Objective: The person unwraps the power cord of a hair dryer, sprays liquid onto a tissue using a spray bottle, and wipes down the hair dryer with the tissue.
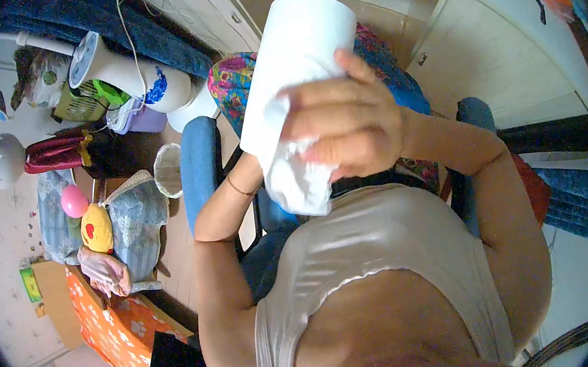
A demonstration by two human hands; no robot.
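A large white cylinder point(293, 46) is held up at a slant in front of my body, above my lap. My right hand point(352, 122) lies across its lower side, slightly blurred, with its fingers bent over a crumpled white cloth or tissue point(300, 183). Part of this white piece hangs below the fingers, beside the cylinder's lower end. My left hand point(251, 165) reaches up behind the cylinder's lower end. Only its wrist area shows, with a thin band on the forearm, and its fingers are hidden.
Blue chair armrests point(201, 165) flank my body. On the left are a white woven basket point(168, 170), a purple container point(147, 119), a pink balloon point(74, 200), a yellow cushion point(96, 228) and an orange flowered cloth point(118, 327). Pale cabinet doors point(496, 52) are at the upper right.
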